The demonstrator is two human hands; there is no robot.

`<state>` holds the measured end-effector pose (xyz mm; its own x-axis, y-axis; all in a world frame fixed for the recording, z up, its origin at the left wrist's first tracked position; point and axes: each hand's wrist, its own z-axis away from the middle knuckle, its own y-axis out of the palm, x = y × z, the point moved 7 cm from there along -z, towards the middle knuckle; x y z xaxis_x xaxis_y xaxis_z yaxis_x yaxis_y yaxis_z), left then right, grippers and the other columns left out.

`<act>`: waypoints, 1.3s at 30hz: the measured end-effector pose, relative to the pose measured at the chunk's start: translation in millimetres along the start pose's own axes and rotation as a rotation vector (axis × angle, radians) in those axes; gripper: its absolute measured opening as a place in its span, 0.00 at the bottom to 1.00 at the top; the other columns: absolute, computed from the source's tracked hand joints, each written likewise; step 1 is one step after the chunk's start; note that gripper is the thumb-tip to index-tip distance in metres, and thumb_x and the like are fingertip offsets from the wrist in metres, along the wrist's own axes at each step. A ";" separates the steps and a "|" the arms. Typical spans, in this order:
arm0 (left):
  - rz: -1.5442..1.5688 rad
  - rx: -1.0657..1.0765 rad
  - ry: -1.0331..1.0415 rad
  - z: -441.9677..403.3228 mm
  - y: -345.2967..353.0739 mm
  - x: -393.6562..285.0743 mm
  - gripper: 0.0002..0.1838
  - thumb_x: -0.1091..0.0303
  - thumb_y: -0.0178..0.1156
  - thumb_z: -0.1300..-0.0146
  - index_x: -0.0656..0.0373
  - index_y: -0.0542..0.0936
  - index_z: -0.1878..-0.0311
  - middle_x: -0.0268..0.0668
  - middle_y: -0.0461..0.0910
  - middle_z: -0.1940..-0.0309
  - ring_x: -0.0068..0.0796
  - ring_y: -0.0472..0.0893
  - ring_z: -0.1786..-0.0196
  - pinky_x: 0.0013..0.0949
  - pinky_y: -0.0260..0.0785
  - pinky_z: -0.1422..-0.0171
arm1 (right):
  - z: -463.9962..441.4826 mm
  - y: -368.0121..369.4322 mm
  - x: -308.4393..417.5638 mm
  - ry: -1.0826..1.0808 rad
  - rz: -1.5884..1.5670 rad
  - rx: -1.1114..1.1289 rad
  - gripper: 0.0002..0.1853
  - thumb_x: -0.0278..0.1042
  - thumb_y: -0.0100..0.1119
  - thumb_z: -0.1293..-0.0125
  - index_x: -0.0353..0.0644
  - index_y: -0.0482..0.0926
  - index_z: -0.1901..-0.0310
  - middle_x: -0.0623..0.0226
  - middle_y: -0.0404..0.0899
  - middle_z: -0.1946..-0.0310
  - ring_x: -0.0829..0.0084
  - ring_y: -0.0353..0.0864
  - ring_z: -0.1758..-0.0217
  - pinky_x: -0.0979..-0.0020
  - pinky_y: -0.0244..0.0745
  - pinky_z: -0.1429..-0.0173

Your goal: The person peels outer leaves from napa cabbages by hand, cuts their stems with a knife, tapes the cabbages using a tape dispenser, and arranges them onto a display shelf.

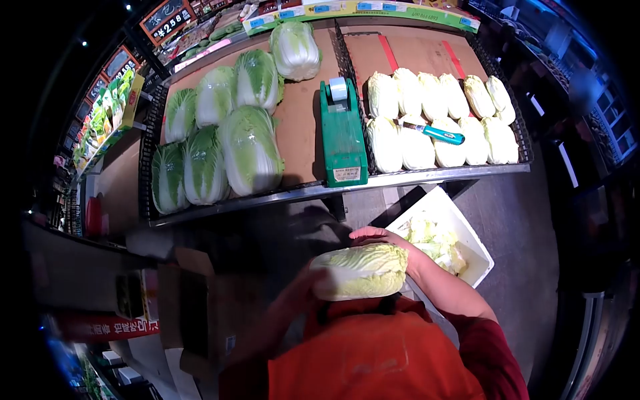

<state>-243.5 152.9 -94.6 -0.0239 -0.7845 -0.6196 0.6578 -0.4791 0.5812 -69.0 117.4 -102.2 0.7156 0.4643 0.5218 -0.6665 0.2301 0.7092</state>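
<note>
A napa cabbage [357, 275] lies sideways between my hands, close against my red apron [373, 350]. My right hand [399, 244] curves around its leafy end and far side, fingers bent. At the pale stem end my left hand [304, 285] grips it from the left, dim in shadow with its fingers mostly hidden. Just beyond my right forearm, a white foam box [475, 257] on the floor holds loose cabbage leaves [433, 241].
Ahead is a display stand with several large wrapped cabbages [250, 150] on its left and small yellowish ones [417, 143] on its right. A green tape dispenser [343, 143] stands between them. A teal-handled knife [437, 133] rests on the small cabbages. Cardboard boxes [193, 313] sit left.
</note>
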 end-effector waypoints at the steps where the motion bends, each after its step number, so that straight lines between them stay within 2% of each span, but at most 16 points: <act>1: 0.029 -0.026 -0.052 2.6 -5.3 4.0 0.29 0.58 0.60 0.43 0.61 0.66 0.41 0.42 0.73 0.49 0.33 0.76 0.47 0.38 0.69 0.41 | -0.3 3.8 4.1 -0.020 -0.006 0.031 0.11 0.24 0.51 0.36 0.38 0.76 0.52 0.63 0.80 0.61 0.73 0.81 0.60 0.72 0.78 0.54; 4: 0.124 -0.108 -0.205 10.7 -11.7 9.6 0.29 0.54 0.54 0.39 0.61 0.66 0.40 0.43 0.74 0.47 0.35 0.76 0.46 0.39 0.68 0.39 | 1.9 17.2 7.0 -0.061 0.085 0.087 0.12 0.27 0.46 0.32 0.39 0.76 0.51 0.65 0.79 0.59 0.75 0.80 0.58 0.73 0.77 0.52; 7: 0.034 -0.186 -0.163 35.7 5.0 -10.7 0.28 0.50 0.49 0.36 0.61 0.68 0.40 0.44 0.75 0.47 0.36 0.78 0.47 0.39 0.70 0.41 | 9.0 37.0 2.4 -0.042 0.159 0.144 0.13 0.29 0.45 0.32 0.39 0.76 0.50 0.67 0.79 0.57 0.76 0.79 0.54 0.75 0.75 0.48; 10: -0.004 -0.077 -0.167 45.2 -7.9 -4.3 0.31 0.48 0.50 0.36 0.62 0.67 0.39 0.43 0.75 0.46 0.34 0.77 0.46 0.37 0.71 0.41 | 9.1 42.0 -16.6 -0.039 0.137 0.200 0.13 0.28 0.46 0.32 0.38 0.76 0.49 0.67 0.78 0.55 0.77 0.78 0.53 0.76 0.74 0.48; 11: 0.011 -0.055 -0.167 46.7 -10.1 -0.3 0.30 0.48 0.49 0.35 0.63 0.67 0.39 0.43 0.75 0.47 0.33 0.77 0.47 0.36 0.71 0.42 | 10.7 41.6 -21.1 -0.064 0.214 0.194 0.13 0.27 0.48 0.33 0.37 0.76 0.49 0.68 0.79 0.55 0.78 0.77 0.53 0.76 0.73 0.47; 12: 0.026 -0.033 -0.168 48.1 -12.0 3.6 0.29 0.49 0.49 0.34 0.63 0.67 0.40 0.43 0.75 0.47 0.32 0.77 0.47 0.35 0.71 0.43 | 7.1 34.9 -29.9 -0.024 0.209 0.195 0.14 0.28 0.51 0.33 0.36 0.74 0.47 0.64 0.78 0.53 0.74 0.78 0.51 0.74 0.73 0.44; 16: -0.005 0.057 -0.185 46.6 -17.2 16.5 0.28 0.50 0.48 0.33 0.63 0.67 0.40 0.42 0.76 0.48 0.30 0.78 0.48 0.32 0.72 0.45 | 4.3 21.3 -26.6 -0.017 0.312 0.067 0.16 0.33 0.53 0.32 0.40 0.73 0.45 0.65 0.79 0.54 0.79 0.78 0.54 0.78 0.75 0.51; 17: -0.033 0.021 -0.189 48.4 -18.5 18.8 0.28 0.49 0.48 0.33 0.63 0.67 0.40 0.42 0.76 0.48 0.30 0.78 0.48 0.32 0.72 0.45 | -2.3 12.9 -18.9 0.026 0.347 -0.031 0.17 0.34 0.53 0.32 0.41 0.72 0.43 0.67 0.79 0.54 0.81 0.79 0.56 0.82 0.75 0.57; 18: -0.061 -0.014 -0.192 53.0 -7.5 16.3 0.28 0.49 0.48 0.32 0.62 0.67 0.40 0.42 0.76 0.48 0.30 0.78 0.48 0.32 0.73 0.45 | -9.9 6.9 -6.8 -0.025 0.405 -0.080 0.17 0.35 0.52 0.32 0.43 0.71 0.43 0.69 0.79 0.55 0.83 0.79 0.58 0.87 0.72 0.65; 20: -0.081 -0.058 -0.220 55.2 -6.0 19.1 0.28 0.48 0.48 0.33 0.62 0.67 0.40 0.42 0.76 0.48 0.30 0.78 0.48 0.32 0.73 0.45 | -27.7 -2.5 22.9 -0.175 0.345 -0.117 0.14 0.40 0.54 0.33 0.45 0.74 0.48 0.73 0.79 0.61 0.84 0.77 0.63 0.85 0.70 0.69; 22: -0.067 -0.077 -0.269 52.1 -19.6 34.0 0.29 0.48 0.48 0.33 0.62 0.67 0.39 0.41 0.75 0.47 0.30 0.78 0.48 0.33 0.72 0.44 | -36.3 0.3 56.1 -0.276 0.346 -0.221 0.12 0.40 0.53 0.32 0.46 0.74 0.51 0.75 0.78 0.63 0.84 0.77 0.64 0.84 0.70 0.69; 24: -0.082 -0.041 -0.301 46.7 -33.5 49.2 0.32 0.44 0.49 0.35 0.61 0.67 0.38 0.41 0.74 0.45 0.31 0.77 0.46 0.35 0.71 0.42 | -51.6 -3.6 77.0 -0.329 0.353 -0.228 0.11 0.42 0.54 0.33 0.47 0.75 0.55 0.77 0.78 0.64 0.85 0.77 0.65 0.85 0.68 0.70; 29: -0.044 -0.069 -0.350 38.9 -50.6 68.2 0.34 0.42 0.51 0.37 0.61 0.67 0.38 0.41 0.74 0.45 0.33 0.76 0.45 0.37 0.71 0.42 | -71.1 -5.2 100.6 -0.378 0.362 -0.289 0.09 0.42 0.55 0.34 0.47 0.78 0.61 0.78 0.80 0.68 0.87 0.77 0.69 0.83 0.68 0.70; 32: -0.063 -0.122 -0.370 38.9 -49.8 67.3 0.35 0.42 0.51 0.38 0.61 0.67 0.38 0.41 0.75 0.45 0.33 0.77 0.46 0.37 0.71 0.43 | -71.8 0.4 105.3 -0.388 0.355 -0.328 0.09 0.40 0.56 0.34 0.45 0.80 0.65 0.75 0.82 0.70 0.85 0.78 0.70 0.82 0.68 0.71; 39: -0.106 -0.131 -0.390 36.5 -51.1 71.7 0.33 0.42 0.52 0.38 0.60 0.68 0.39 0.40 0.75 0.46 0.31 0.78 0.48 0.34 0.72 0.44 | -70.8 4.8 104.2 -0.416 0.374 -0.361 0.09 0.38 0.54 0.33 0.43 0.80 0.64 0.72 0.82 0.71 0.83 0.78 0.71 0.82 0.69 0.70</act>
<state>-306.3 106.8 -149.5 -0.3632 -0.8357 -0.4120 0.7256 -0.5311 0.4376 -12.4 227.5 -78.0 0.3951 0.2163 0.8928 -0.8620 0.4234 0.2789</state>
